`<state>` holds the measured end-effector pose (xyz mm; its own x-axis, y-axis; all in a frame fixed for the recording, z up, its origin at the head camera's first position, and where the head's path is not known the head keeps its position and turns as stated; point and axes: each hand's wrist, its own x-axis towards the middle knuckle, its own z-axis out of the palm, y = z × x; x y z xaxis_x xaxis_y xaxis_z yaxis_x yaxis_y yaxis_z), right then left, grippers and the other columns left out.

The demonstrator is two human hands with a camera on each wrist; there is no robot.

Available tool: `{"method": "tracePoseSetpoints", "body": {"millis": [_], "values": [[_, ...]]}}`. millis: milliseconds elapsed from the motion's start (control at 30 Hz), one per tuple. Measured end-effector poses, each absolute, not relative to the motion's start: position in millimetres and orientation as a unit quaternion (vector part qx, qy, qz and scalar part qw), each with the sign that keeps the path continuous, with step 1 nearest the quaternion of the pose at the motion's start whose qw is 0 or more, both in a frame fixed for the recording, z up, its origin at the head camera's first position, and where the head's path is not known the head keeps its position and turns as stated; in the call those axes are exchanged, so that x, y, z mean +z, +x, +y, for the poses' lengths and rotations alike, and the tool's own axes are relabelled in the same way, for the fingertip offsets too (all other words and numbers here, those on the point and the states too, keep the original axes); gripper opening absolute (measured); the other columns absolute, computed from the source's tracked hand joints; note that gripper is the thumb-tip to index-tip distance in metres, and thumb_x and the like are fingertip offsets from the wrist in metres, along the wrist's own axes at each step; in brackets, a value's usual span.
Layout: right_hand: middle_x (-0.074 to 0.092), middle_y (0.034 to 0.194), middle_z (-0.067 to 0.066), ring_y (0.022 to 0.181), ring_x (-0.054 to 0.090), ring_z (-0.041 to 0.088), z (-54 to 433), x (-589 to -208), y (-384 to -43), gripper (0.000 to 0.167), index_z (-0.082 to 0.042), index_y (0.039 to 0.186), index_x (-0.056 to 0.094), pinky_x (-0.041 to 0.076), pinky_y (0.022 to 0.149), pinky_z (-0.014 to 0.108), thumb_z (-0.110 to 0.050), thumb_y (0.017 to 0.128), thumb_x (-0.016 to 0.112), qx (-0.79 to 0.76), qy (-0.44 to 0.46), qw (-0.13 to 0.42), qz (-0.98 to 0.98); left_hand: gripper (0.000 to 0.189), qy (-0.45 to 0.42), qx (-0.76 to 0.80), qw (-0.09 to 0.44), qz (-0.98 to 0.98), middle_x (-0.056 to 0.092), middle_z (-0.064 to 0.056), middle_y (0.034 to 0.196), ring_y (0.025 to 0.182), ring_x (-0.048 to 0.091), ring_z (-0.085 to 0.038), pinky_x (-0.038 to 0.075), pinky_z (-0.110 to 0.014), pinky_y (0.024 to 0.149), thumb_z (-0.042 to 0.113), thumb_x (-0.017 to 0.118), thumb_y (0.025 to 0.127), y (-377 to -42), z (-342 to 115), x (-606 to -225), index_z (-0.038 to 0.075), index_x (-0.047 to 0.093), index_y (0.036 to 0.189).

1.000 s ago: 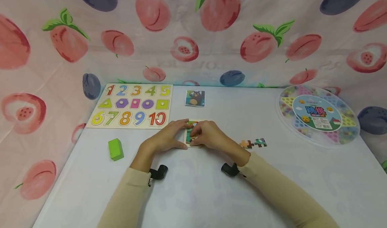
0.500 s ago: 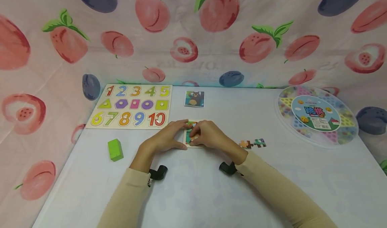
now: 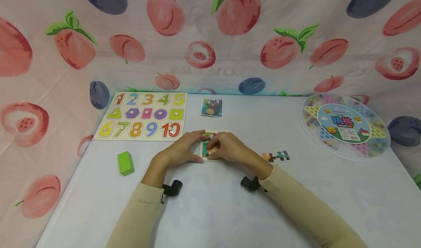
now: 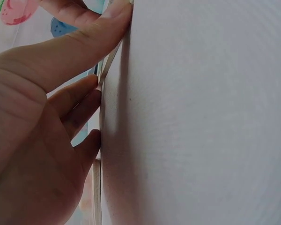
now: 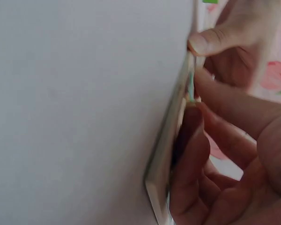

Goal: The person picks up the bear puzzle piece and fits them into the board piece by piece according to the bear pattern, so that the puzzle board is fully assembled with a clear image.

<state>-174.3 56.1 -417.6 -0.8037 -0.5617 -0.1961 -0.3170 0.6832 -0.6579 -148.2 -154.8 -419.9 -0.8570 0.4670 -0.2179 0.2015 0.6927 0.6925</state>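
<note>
A small jigsaw puzzle board (image 3: pixel 204 153) with a pale frame lies before me, partly hidden under both hands. My left hand (image 3: pixel 179 149) rests at its left side, fingers fairly straight, with the thumb on the near corner and a fingertip on the far part. In the left wrist view the left thumb (image 4: pixel 113 14) touches the board's edge. My right hand (image 3: pixel 228 147) is over the board's right half, its thumb and fingers pinching a puzzle piece (image 3: pixel 211 151) against the board, mostly hidden. Two loose puzzle pieces (image 3: pixel 268 157) lie right of it, by the right wrist.
A picture card of a bear (image 3: pixel 212 107) lies beyond the board. The wooden number board (image 3: pixel 141 115) is at the back left, with a green block (image 3: pixel 125 163) in front of it. A round clear game box (image 3: pixel 345 125) stands at the back right. Patterned cloth (image 3: pixel 200 18) hangs behind.
Both hands stay at the puzzle board in nearly the same pose. The right hand and wrist shift only very slightly.
</note>
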Motion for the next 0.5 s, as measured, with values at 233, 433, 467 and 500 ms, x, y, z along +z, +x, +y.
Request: {"method": "tracePoseSetpoints", "body": {"millis": [233, 433, 467, 500], "values": [[0.075, 0.112, 0.003, 0.086, 0.065, 0.01, 77.4, -409.4, -181.1, 0.033, -0.014, 0.111, 0.079, 0.056, 0.077, 0.023, -0.022, 0.08, 0.088, -0.363, -0.286, 0.245, 0.852, 0.073, 0.184, 0.346, 0.192, 0.9, 0.034, -0.003, 0.168, 0.158, 0.028, -0.028, 0.023, -0.052, 0.131, 0.026, 0.085, 0.083, -147.5, -155.5, -419.3, 0.021, 0.053, 0.148], [0.075, 0.12, 0.003, 0.09, 0.066, 0.012, 103.0, -398.5, -181.6, 0.038, -0.017, 0.121, 0.076, 0.056, 0.08, 0.026, -0.025, 0.085, 0.084, -0.362, -0.282, 0.233, 0.857, 0.073, 0.185, 0.341, 0.195, 0.901, 0.032, -0.003, 0.169, 0.157, 0.028, -0.029, 0.023, -0.053, 0.131, 0.026, 0.085, 0.084, -147.6, -155.3, -419.6, 0.022, 0.052, 0.149], [0.074, 0.122, 0.003, 0.091, 0.066, 0.012, 108.5, -396.7, -181.3, 0.039, -0.017, 0.122, 0.075, 0.056, 0.08, 0.026, -0.026, 0.085, 0.084, -0.358, -0.278, 0.226, 0.862, 0.073, 0.183, 0.342, 0.196, 0.901, 0.032, -0.003, 0.169, 0.157, 0.028, -0.029, 0.023, -0.052, 0.131, 0.026, 0.085, 0.084, -147.6, -155.0, -419.7, 0.022, 0.052, 0.149], [0.074, 0.123, 0.003, 0.093, 0.066, 0.013, 113.6, -394.4, -180.9, 0.039, -0.017, 0.123, 0.075, 0.055, 0.08, 0.026, -0.027, 0.086, 0.083, -0.354, -0.27, 0.221, 0.868, 0.073, 0.182, 0.341, 0.197, 0.901, 0.031, -0.002, 0.169, 0.157, 0.028, -0.029, 0.023, -0.052, 0.131, 0.026, 0.085, 0.084, -147.5, -154.7, -419.6, 0.022, 0.052, 0.15]]}}
